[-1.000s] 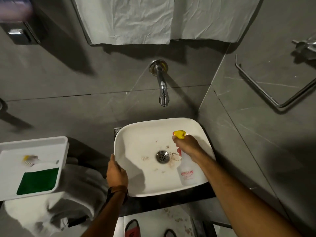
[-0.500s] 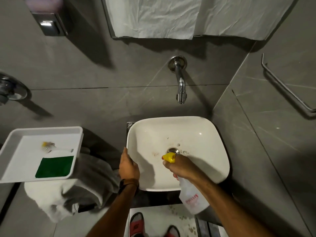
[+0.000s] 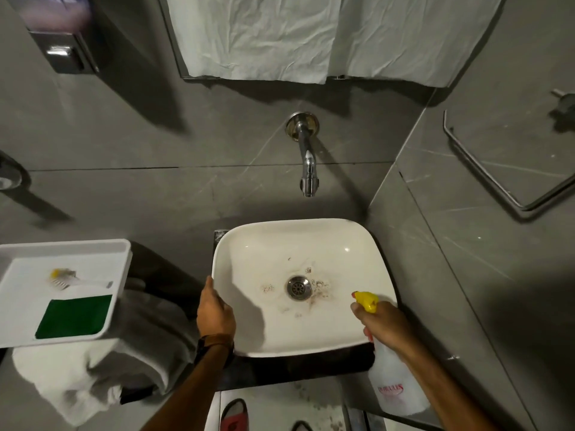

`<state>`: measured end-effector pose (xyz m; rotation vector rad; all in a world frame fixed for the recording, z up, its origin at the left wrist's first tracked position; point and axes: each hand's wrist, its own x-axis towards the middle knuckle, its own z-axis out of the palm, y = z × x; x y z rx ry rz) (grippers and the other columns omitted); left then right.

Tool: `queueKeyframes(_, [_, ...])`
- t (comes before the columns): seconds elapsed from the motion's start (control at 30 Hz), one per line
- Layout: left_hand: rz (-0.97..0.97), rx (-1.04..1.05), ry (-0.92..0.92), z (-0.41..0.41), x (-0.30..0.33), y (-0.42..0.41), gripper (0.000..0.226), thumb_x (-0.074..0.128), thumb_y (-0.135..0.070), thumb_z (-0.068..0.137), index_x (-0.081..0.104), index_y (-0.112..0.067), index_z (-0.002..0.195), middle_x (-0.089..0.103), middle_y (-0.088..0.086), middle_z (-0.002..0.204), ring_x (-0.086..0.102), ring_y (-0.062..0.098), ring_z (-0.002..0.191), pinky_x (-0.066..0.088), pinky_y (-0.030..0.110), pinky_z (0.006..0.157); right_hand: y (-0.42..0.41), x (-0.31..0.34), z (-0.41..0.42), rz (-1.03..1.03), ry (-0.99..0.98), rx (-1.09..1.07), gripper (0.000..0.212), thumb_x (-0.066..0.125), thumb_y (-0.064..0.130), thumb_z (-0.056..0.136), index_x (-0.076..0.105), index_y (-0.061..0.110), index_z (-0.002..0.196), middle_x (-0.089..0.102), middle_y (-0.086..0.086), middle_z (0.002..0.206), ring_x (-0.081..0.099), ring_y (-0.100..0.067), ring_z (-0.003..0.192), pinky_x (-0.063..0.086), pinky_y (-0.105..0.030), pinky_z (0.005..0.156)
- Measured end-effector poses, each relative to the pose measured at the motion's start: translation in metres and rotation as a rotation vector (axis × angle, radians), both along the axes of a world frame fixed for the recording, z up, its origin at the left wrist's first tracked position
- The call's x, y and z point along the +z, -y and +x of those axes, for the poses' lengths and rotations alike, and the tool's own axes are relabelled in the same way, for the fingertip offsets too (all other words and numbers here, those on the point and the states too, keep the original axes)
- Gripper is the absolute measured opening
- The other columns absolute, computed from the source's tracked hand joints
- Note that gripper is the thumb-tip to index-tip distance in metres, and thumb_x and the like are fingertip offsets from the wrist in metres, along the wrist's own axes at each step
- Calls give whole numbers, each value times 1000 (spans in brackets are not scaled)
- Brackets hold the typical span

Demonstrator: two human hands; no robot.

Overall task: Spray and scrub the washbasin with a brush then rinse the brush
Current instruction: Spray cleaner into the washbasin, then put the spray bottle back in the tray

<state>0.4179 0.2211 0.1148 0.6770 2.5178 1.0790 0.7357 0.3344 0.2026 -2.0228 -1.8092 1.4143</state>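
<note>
A white square washbasin (image 3: 370, 244) sits below a chrome wall tap (image 3: 308, 164), with brown stains around its metal drain (image 3: 298, 287). My right hand (image 3: 384, 323) grips a clear spray bottle (image 3: 395, 387) with a yellow nozzle at the basin's right front corner, the nozzle pointing toward the drain. My left hand (image 3: 214, 312) holds the basin's left rim. A small brush (image 3: 63, 277) with a yellow head lies in a white tray (image 3: 124, 259) at the left, beside a green scrub pad (image 3: 74, 315).
White towels (image 3: 77, 374) are piled under the tray. A soap dispenser (image 3: 59, 35) hangs on the wall at upper left. White paper (image 3: 311, 35) covers the mirror. A metal towel bar (image 3: 485, 172) is fixed to the right wall. Red sandals (image 3: 233, 415) show on the floor below.
My right hand has swung the spray bottle from the basin's front middle over to its right front corner. My left hand has stayed on the left rim.
</note>
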Motion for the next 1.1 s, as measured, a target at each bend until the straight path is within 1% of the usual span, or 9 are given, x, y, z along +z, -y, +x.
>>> queueKeyframes(0.27, [21,6,36,0,-1,1,52,37,-8,98,36,-15,150,53,15,143,55,39,124,45,50,106,-21,10,-9,80,-69,-5,33,58,37,100,65,37,132,76,-11,87,68,-22,68,61,-38,72])
queueKeyframes(0.33, [33,5,78,-1,0,1,51,36,-9,100,35,-13,151,51,15,146,52,38,128,42,48,110,-22,13,-19,100,-93,15,33,57,38,100,65,39,132,76,-8,82,70,-24,70,61,-38,71])
queueKeyframes(0.47, [116,24,183,-4,7,4,48,39,-13,102,39,-11,149,50,15,148,48,34,134,35,38,113,-19,23,-51,160,-149,87,30,57,44,98,65,50,127,74,2,67,72,-19,68,58,-29,67])
queueKeyframes(0.57, [165,21,229,-12,16,12,47,42,-22,102,42,-13,148,51,10,147,48,28,135,31,26,108,-13,33,-88,159,-219,160,26,59,47,97,62,61,119,74,4,73,72,-18,72,64,-36,64])
queueKeyframes(0.67, [196,38,191,-30,25,20,54,40,-29,97,44,-7,146,53,13,145,49,28,134,30,22,106,-6,39,-131,208,-257,258,31,57,48,99,61,56,128,76,6,83,71,-10,77,63,-37,77])
queueKeyframes(0.73, [207,96,164,-50,29,31,48,42,-21,100,45,-4,145,53,14,144,50,29,134,31,22,106,2,42,-165,238,-294,302,31,57,50,98,61,58,128,77,2,86,69,-5,70,61,-28,71])
queueKeyframes(0.9, [248,291,156,-116,29,73,43,40,-12,102,46,-5,144,52,13,146,48,27,136,32,25,111,34,47,-264,243,-414,420,28,59,55,96,57,75,114,74,8,78,71,-11,76,64,-35,60])
queueKeyframes(0.97, [265,379,140,-144,27,91,42,40,-9,102,47,-4,144,51,14,147,48,27,137,30,20,108,48,45,-307,247,-473,456,31,61,54,95,55,76,117,75,5,82,73,-17,79,65,-38,64])
queueKeyframes(1.1, [315,612,172,-211,15,133,43,39,-8,102,45,-3,144,52,17,145,49,32,135,35,31,111,83,32,-408,185,-641,493,38,68,45,94,58,70,121,76,10,98,73,-19,94,63,-30,62])
